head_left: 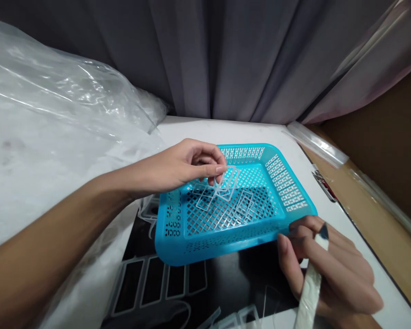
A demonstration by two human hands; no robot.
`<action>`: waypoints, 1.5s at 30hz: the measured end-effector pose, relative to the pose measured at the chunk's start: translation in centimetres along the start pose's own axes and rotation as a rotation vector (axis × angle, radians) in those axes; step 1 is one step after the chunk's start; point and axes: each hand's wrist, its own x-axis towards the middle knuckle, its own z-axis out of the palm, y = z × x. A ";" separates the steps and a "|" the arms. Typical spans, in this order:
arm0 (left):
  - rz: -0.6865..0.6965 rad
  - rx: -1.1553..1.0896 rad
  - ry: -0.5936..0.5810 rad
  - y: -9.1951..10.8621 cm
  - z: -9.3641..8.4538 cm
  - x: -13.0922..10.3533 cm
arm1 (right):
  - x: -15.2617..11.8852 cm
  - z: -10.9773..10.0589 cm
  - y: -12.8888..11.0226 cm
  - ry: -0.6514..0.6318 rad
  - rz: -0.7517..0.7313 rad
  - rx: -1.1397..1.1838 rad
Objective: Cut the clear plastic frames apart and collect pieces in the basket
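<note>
My left hand [205, 165] is closed in a pinch on a thin white rectangular frame [231, 185], held over the blue plastic basket [173, 246]. More thin frames [245, 206] lie on the basket's mesh floor; some overlap the held one, so I cannot tell how many are pinched. My right hand [335, 269] is at the basket's near right corner, thumb and fingertips at the rim. Tucked between its fingers is a slim tool [310, 292] with a white wrapped handle and a dark pointed tip, like a craft knife, pointing up and away from me.
Beneath the basket lies a black sheet [239, 274] with translucent rectangular frames [154, 281] on it. A large clear plastic bag [55, 114] fills the left. Clear plastic strips [318, 144] and a clipboard's metal clip [324, 185] are at right. A grey curtain [205, 59] hangs behind.
</note>
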 end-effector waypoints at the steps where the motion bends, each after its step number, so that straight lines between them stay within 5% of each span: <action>1: 0.001 -0.003 0.003 0.1 -0.1 -0.1 | 0.0 0.0 0.0 -0.002 -0.005 0.000; 34: -0.082 -0.523 -0.004 0.2 0.2 -0.6 | -0.3 0.5 0.3 0.001 -0.039 -0.019; 45: -0.110 -0.344 0.022 1.1 0.5 -0.7 | -0.2 0.5 0.3 0.009 -0.033 0.006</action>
